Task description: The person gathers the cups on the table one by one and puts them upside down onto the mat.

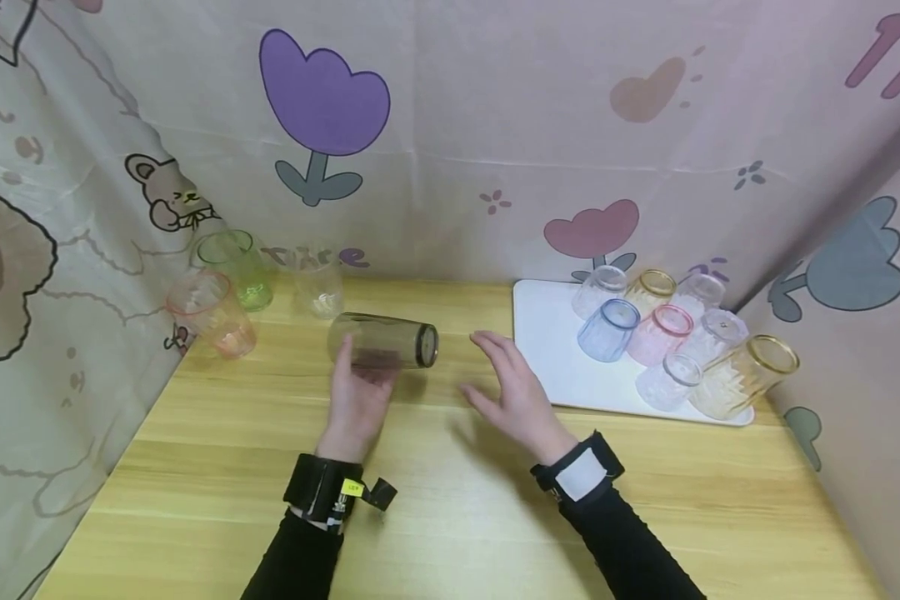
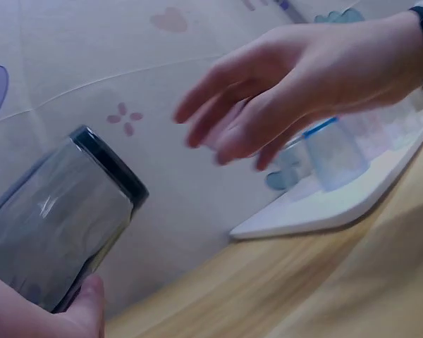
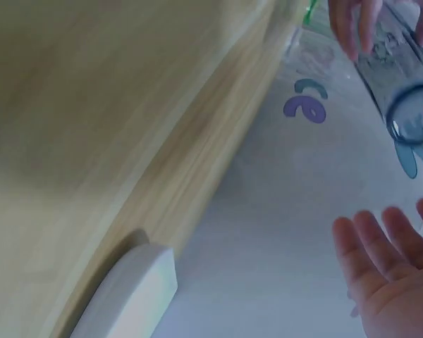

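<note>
My left hand grips a smoky grey drinking glass, thumb on one side and fingers on the other. The glass lies sideways in the hand, its thick dark base pointing right toward the other hand. Apart from it, my right hand hovers over the table with its fingers spread and nothing in them. In the right wrist view the right palm faces the glass. The right hand is nearest the left edge of a white tray.
Several upside-down glasses, including a blue one, a pink one and a tall amber one, crowd the tray's right side. At the back left stand a green glass, a pinkish-orange glass and a clear glass. A printed curtain hangs behind.
</note>
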The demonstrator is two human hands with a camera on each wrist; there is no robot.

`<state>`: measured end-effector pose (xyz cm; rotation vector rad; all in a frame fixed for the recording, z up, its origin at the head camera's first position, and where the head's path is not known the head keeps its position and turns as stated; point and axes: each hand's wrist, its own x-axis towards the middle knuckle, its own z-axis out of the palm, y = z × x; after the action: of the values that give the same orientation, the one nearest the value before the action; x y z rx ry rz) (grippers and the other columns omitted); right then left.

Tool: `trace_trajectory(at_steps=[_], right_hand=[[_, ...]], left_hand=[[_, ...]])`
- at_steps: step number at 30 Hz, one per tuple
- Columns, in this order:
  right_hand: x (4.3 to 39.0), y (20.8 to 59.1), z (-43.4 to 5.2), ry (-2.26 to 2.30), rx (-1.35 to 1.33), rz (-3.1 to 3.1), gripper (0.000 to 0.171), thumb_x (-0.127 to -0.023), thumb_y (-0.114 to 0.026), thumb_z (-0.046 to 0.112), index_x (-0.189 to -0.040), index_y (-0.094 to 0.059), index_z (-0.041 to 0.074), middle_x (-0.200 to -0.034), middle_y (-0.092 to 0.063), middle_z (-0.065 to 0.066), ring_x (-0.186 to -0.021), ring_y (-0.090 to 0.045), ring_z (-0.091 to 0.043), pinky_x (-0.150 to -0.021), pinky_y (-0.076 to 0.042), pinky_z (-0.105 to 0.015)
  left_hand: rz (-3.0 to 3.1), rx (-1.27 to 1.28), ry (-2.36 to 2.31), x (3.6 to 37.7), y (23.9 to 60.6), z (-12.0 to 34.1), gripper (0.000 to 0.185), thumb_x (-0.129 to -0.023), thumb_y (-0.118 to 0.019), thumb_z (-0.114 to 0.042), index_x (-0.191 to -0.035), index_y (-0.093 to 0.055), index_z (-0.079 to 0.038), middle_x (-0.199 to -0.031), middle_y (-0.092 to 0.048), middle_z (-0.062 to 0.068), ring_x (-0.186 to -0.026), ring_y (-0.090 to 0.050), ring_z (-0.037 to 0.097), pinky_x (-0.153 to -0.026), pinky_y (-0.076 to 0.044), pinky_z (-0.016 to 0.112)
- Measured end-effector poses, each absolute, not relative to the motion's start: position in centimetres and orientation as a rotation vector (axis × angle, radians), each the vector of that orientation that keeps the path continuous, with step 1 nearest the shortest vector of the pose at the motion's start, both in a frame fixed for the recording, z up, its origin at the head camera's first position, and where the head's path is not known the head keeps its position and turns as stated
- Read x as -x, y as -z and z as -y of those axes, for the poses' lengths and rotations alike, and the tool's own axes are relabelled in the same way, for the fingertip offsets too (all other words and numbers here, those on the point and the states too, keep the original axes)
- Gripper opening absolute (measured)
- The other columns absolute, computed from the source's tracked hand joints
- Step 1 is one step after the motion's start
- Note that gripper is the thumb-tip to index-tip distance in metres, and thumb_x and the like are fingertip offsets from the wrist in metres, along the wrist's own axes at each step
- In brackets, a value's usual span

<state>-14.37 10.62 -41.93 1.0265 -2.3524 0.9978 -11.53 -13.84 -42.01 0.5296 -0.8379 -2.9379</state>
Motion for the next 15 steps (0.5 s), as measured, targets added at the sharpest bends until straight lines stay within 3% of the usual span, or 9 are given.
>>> trace_trajectory(at_steps=[5, 10, 15], right_hand=[[14.2, 41.9, -10.1, -1.004, -1.049, 2.329, 0.099, -0.079, -0.091, 0.021, -0.157, -0.035, -0.002, -0.158, -0.04, -0.021, -0.144, -0.043, -0.036, -0.12, -0.038, -0.046], [13.8, 42.0, -9.8, -0.956, -1.088, 2.298, 0.106, -0.076, -0.093, 0.02, -0.159, -0.03, 0.0, -0.159, -0.038, -0.023, -0.145, -0.043, -0.038, -0.118, -0.041, -0.047], [13.6, 41.8, -9.6, -0.962, -1.134, 2.243, 0.102, -0.075, -0.093, 0.014, -0.157, -0.034, -0.002, -0.157, -0.041, -0.023, -0.143, -0.045, -0.038, -0.118, -0.041, -0.046]], left_hand=[[0.898, -0.536, 3.011, 11.2, 42.4, 12.1, 0.071, -0.103, -0.05, -0.06, -0.145, -0.029, -0.006, -0.133, -0.041, 0.012, -0.113, -0.059, 0.022, -0.106, -0.05, 0.026], [0.982, -0.5, 3.027, 10.9, 42.8, 10.8, 0.063, -0.103, -0.049, -0.061, -0.125, -0.043, -0.002, -0.121, -0.051, 0.012, -0.102, -0.064, 0.021, -0.099, -0.055, 0.026], [1.126, -0.405, 3.055, 10.7, 42.8, 9.5, 0.073, -0.105, -0.042, -0.063, -0.143, -0.034, -0.001, -0.129, -0.047, 0.014, -0.106, -0.061, 0.019, -0.095, -0.055, 0.023]])
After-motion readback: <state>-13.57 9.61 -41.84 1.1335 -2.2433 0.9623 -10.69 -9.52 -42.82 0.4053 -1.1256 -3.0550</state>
